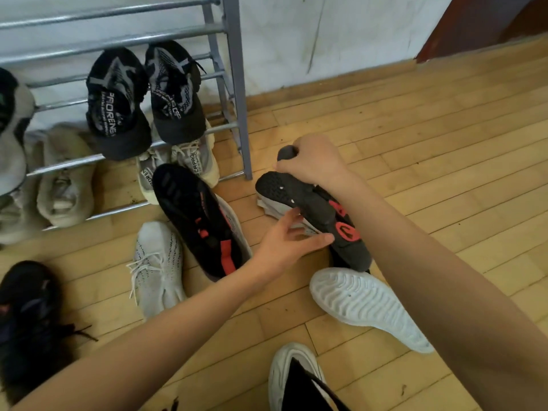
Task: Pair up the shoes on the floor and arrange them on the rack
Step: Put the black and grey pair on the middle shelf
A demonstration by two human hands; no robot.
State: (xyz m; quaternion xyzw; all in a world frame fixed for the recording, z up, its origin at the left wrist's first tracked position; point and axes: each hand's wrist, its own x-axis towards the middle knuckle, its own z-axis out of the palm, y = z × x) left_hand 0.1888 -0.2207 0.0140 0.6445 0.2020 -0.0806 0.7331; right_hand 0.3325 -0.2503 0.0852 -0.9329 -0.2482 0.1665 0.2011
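Yellow wood-strip floor (415, 143) meets a scuffed white wall (326, 40).

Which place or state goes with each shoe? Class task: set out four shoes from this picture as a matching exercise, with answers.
1 black lettered pair
2 black shoe with red circle
3 white laced shoe
4 white ribbed-sole shoe

a sole up on floor
b on rack
c gripped by right hand
d upright on floor

Pairs: 1-b, 2-c, 3-d, 4-a

My view is evenly lit and soft — faint shadows, edges bowed by the wide lens, forearms (166, 330) blurred up close.
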